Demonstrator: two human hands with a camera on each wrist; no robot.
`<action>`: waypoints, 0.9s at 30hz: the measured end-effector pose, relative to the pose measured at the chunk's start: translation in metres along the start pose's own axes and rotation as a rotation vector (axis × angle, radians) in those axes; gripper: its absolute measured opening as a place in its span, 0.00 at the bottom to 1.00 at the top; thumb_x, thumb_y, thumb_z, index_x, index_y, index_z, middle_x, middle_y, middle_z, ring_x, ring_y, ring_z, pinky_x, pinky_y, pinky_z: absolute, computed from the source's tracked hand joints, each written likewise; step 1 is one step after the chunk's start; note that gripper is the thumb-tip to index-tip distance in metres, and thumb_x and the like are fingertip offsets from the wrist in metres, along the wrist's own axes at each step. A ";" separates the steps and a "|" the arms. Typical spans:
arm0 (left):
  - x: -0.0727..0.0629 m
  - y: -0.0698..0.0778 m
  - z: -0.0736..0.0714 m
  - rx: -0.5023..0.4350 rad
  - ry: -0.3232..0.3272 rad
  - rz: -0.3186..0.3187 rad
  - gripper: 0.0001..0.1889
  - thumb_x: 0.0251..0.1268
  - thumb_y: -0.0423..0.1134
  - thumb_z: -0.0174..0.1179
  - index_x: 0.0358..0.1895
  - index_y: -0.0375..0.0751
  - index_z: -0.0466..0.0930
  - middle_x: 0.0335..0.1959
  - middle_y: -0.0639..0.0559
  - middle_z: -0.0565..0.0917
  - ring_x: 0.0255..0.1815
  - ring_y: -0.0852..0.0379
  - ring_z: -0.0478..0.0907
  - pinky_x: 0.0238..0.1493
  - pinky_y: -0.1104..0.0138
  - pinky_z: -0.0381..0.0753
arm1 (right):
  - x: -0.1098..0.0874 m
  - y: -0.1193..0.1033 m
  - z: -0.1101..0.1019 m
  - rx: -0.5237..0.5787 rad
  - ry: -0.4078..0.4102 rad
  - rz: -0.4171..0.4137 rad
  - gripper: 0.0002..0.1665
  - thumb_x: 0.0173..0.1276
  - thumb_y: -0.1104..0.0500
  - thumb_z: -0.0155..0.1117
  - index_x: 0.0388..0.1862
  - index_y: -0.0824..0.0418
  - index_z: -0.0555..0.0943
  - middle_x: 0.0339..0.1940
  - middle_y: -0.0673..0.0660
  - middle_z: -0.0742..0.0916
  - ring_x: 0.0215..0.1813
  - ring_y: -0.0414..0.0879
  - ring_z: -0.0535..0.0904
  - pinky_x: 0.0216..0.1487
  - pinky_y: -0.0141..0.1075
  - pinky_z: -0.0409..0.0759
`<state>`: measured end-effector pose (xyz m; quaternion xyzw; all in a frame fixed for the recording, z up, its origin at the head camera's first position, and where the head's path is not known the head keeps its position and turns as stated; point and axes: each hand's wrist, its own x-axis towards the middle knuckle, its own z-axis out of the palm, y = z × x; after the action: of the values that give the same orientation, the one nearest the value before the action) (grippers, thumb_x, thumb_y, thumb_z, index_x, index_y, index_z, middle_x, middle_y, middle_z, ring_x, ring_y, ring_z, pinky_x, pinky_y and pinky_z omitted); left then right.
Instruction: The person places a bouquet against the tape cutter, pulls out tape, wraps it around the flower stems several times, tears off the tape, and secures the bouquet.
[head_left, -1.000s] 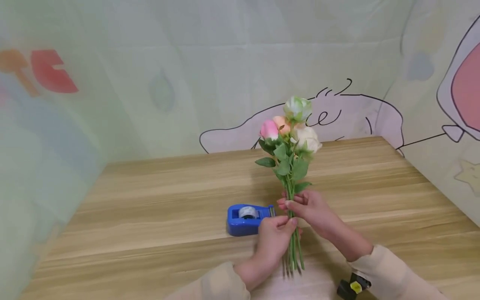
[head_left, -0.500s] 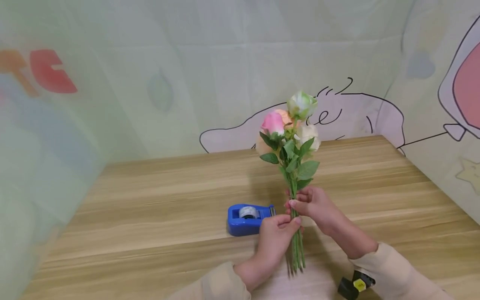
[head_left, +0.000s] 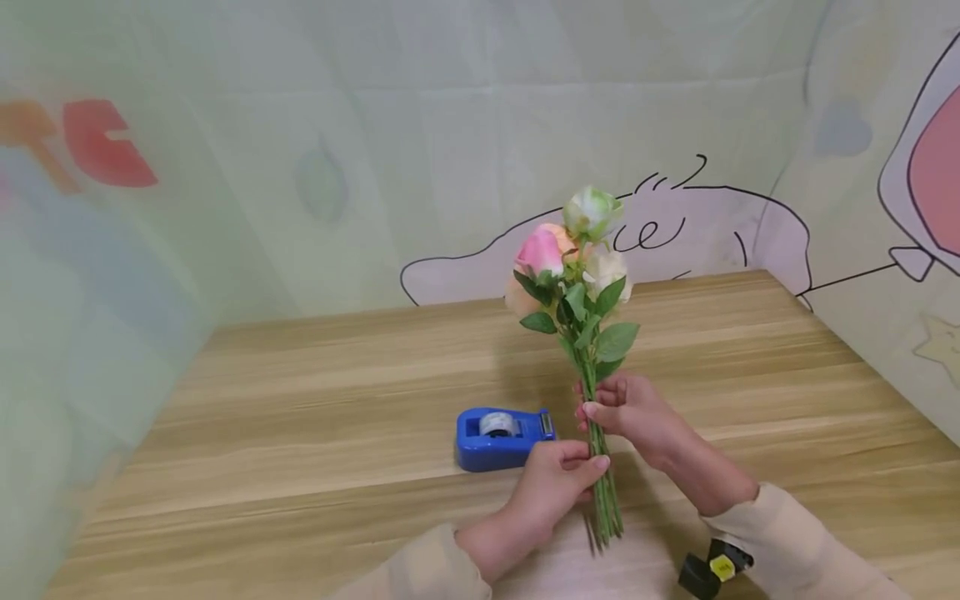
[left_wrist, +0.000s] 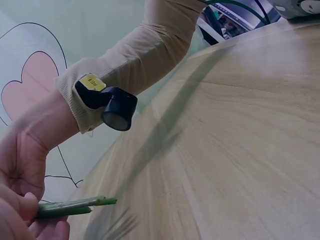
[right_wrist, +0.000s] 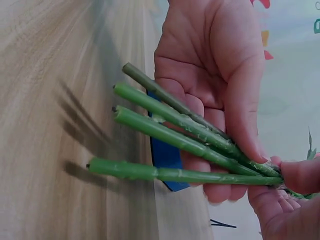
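A bunch of artificial flowers (head_left: pixel 588 329) stands nearly upright over the table, blooms at the top in pink, peach, cream and pale green. My right hand (head_left: pixel 633 417) pinches its green stems between thumb and fingers, just below the leaves. Lower on the same stems, my left hand (head_left: pixel 558 483) grips with thumb across the front. Seen from the right wrist, several stems (right_wrist: pixel 185 145) fan out past the left palm, their cut ends free above the wood. In the left wrist view the stem ends (left_wrist: pixel 75 206) stick out beyond the left fingers.
A blue tape dispenser (head_left: pixel 487 450) with a clear roll sits on the table just left of the stems. The wooden table (head_left: pixel 300 400) ends at patterned cloth walls (head_left: pixel 375 167). A black wrist camera (head_left: pixel 712 571) is on the right sleeve.
The bunch has turned slightly and its stem ends have shifted a little right. My left hand has slid lower along the stems; the right has moved slightly right, still pinching.
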<state>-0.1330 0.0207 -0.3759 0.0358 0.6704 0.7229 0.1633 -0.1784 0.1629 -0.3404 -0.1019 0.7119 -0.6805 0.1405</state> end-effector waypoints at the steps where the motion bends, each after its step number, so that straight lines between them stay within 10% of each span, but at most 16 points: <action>1: 0.000 0.000 0.000 0.008 0.005 0.003 0.10 0.60 0.27 0.59 0.41 0.22 0.80 0.33 0.36 0.84 0.33 0.55 0.82 0.34 0.63 0.82 | 0.000 0.000 0.000 0.006 -0.004 0.003 0.20 0.66 0.74 0.50 0.53 0.87 0.63 0.30 0.57 0.83 0.32 0.40 0.80 0.39 0.33 0.80; 16: 0.003 -0.003 0.008 0.108 0.082 0.077 0.07 0.55 0.26 0.63 0.37 0.24 0.82 0.25 0.39 0.85 0.27 0.55 0.83 0.28 0.67 0.82 | 0.002 0.012 -0.014 0.184 -0.146 0.055 0.22 0.69 0.72 0.49 0.55 0.87 0.59 0.34 0.55 0.86 0.38 0.41 0.82 0.47 0.37 0.79; 27: 0.010 -0.008 0.008 0.310 0.100 0.218 0.08 0.56 0.31 0.64 0.35 0.28 0.84 0.26 0.44 0.86 0.28 0.62 0.82 0.29 0.75 0.78 | 0.007 0.016 -0.019 0.020 -0.046 0.118 0.23 0.69 0.67 0.52 0.56 0.84 0.64 0.44 0.60 0.83 0.45 0.44 0.79 0.51 0.41 0.77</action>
<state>-0.1389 0.0317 -0.3844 0.0970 0.7732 0.6252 0.0433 -0.1911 0.1790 -0.3558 -0.0740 0.7063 -0.6757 0.1976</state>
